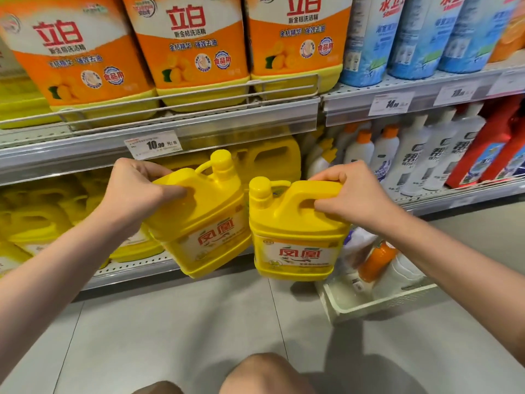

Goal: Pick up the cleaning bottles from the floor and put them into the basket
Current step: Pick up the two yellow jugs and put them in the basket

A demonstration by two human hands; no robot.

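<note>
My left hand [136,189] grips the handle of a yellow detergent jug [207,223], which hangs tilted above the floor. My right hand [349,194] grips the handle of a second yellow jug [295,237], held upright just left of the basket. The white basket [377,304] sits on the floor at the right. Inside it lie an orange bottle [377,260] and white bottles [397,274], partly hidden by my right forearm.
Store shelves stand right in front: big orange-labelled jugs [187,49] and blue bottles [417,35] above, yellow jugs [37,220] and white bottles [412,157] on the lower shelf. Grey tiled floor [184,331] lies below. My knees [255,373] show at the bottom edge.
</note>
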